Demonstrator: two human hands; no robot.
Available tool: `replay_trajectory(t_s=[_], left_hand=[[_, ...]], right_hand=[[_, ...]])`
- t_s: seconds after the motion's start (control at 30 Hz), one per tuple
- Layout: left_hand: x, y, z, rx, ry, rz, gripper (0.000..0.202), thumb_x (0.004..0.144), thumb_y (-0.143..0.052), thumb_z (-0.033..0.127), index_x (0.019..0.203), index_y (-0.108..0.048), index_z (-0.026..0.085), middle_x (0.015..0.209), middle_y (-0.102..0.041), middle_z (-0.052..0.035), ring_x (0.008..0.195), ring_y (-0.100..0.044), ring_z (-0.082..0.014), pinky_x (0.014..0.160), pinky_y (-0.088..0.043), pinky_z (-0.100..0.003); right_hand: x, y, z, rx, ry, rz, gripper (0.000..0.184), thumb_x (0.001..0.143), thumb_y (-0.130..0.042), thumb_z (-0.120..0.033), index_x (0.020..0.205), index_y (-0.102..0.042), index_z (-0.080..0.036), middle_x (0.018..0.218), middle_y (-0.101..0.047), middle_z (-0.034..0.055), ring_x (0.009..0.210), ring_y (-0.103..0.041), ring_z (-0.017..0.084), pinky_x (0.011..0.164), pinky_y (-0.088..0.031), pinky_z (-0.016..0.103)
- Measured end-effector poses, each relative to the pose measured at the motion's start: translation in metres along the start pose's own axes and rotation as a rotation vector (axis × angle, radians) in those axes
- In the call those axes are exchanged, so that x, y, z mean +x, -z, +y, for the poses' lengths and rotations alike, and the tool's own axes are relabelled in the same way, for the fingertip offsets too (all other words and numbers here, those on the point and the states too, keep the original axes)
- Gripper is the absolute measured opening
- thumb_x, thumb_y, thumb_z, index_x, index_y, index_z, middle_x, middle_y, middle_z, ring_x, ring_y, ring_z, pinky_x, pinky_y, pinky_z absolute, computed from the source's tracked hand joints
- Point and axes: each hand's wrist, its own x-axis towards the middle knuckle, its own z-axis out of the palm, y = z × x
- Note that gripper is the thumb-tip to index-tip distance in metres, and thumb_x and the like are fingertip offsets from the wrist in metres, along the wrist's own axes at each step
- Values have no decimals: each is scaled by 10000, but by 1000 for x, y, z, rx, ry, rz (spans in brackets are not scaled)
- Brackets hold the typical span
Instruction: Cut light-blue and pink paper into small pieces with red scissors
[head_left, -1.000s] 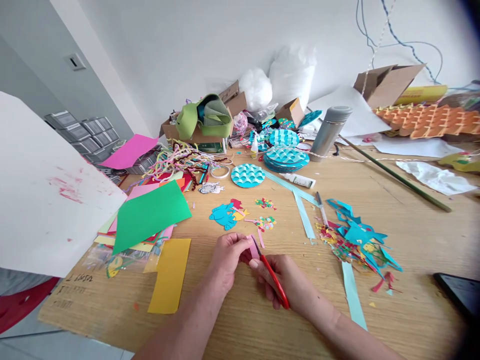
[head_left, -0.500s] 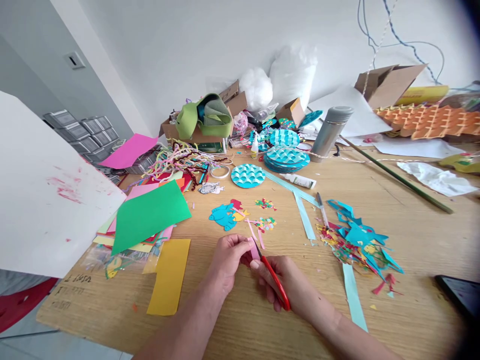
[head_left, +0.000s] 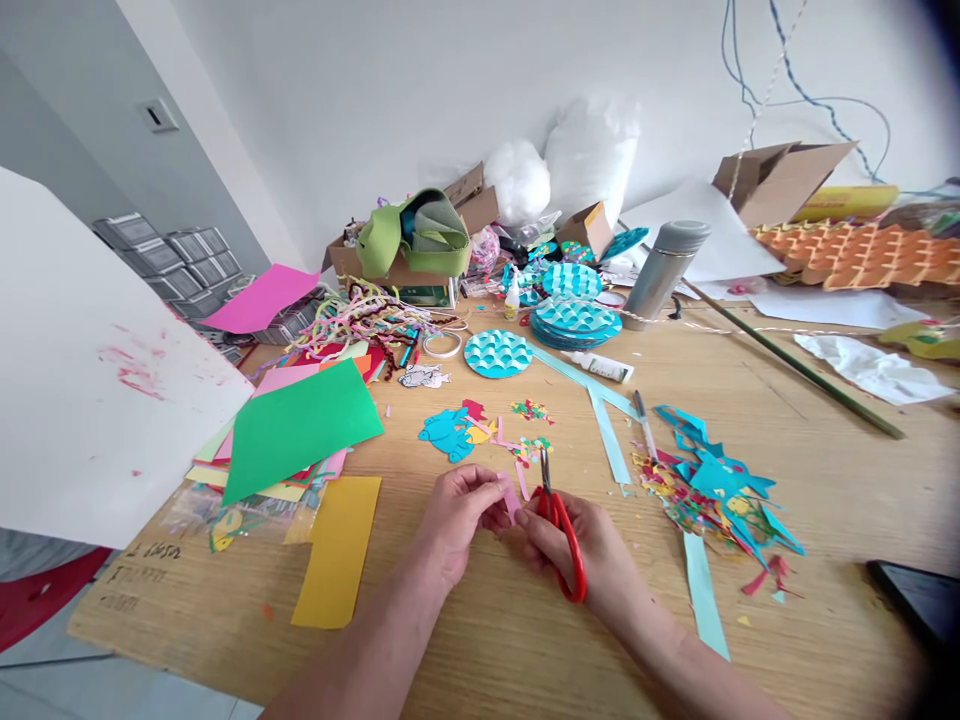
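Between the fingers of my left hand (head_left: 466,515) is a small pink paper strip (head_left: 511,497), pinched near its top. My right hand (head_left: 581,545) grips red-handled scissors (head_left: 571,560), their dark blades pointing away from me and looking closed. The thumb and fingertips of that hand also meet the lower end of the pink strip. Just beyond the hands lie a blue paper fish (head_left: 446,432), a red cutout and a yellow one, narrow pink offcuts (head_left: 522,480) and small heaps of coloured paper dots (head_left: 534,449).
Coloured paper sheets (head_left: 304,430) and a yellow piece (head_left: 339,560) lie left. Blue scraps (head_left: 724,475), a pen (head_left: 645,425) and a phone (head_left: 915,605) are on the right. Behind stand a steel flask (head_left: 666,275), scalloped turquoise discs (head_left: 498,354) and a glue bottle (head_left: 598,366).
The scissors have swung away from the pink paper, blades now upright to its right. A narrow pink strip has dropped among the offcuts. My right fingertips have come to the paper's lower end.
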Motion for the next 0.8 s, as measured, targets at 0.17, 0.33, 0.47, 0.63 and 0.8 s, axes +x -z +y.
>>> replay_trajectory(t_s=[0.17,0.33,0.47,0.63,0.8], left_hand=[[-2,-1,0,23,9,-76,160,639,-704,268,648,-617,133,586,-616,-20,497,-525,-96,503,-401,-218],[1,2,2,2,-39,17,164,627,-708,266,647,-622,128,583,-625,-28,517,-544,-102,514,-410,-216],[3,5,5,-85,-91,105,197,605,-738,279,656,-627,124,575,-618,-17,527,-552,-98,537,-429,-215],[3,6,7,-101,-114,119,213,596,-751,288,655,-639,117,569,-609,-15,511,-539,-92,518,-424,-207],[1,5,6,-37,-163,132,222,633,-735,316,628,-630,121,574,-612,-26,531,-546,-104,539,-439,-220]], right_hand=[[1,4,-2,3,36,32,350,758,-617,-491,644,-531,-171,476,-549,-18,423,-440,95,428,-321,210],[1,3,3,-27,37,-21,411,790,-581,-545,627,-520,-174,476,-561,-8,421,-472,98,426,-345,203],[-2,0,5,-49,-20,-156,535,799,-483,-671,601,-507,-175,463,-564,10,386,-491,99,379,-336,192],[-5,-3,3,-97,-72,-212,624,756,-415,-770,577,-495,-178,447,-537,6,348,-453,81,338,-308,180],[-6,-3,1,-150,-100,-238,588,772,-440,-740,587,-477,-183,463,-544,7,363,-492,94,339,-309,174]])
